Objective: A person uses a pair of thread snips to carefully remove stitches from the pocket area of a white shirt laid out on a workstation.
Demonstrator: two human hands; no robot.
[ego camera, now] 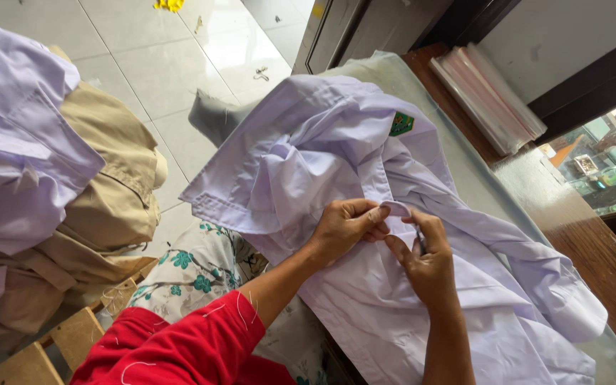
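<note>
Cloth fills the middle of the view: a pale lilac shirt (336, 164) lies crumpled across the counter (593, 249), with a green badge (401, 124) sewn on one sleeve. The left hand (344, 227) pinches a small fold of the shirt, fingers (372, 214) closed on the fabric. The right hand (428, 260) meets it at the same fold, fingers curled narrow around what looks like a small dark tool, too hidden to name. Thin woven cotton like this seems light, soft and limp; it will sag wherever it is not held, so a hem, seam or collar edge gives the firmest hold. A stack of clear plastic sleeves (490, 96) rests on the counter's far edge. More lilac and tan garments (73, 192) are heaped at left. No container shows.
</note>
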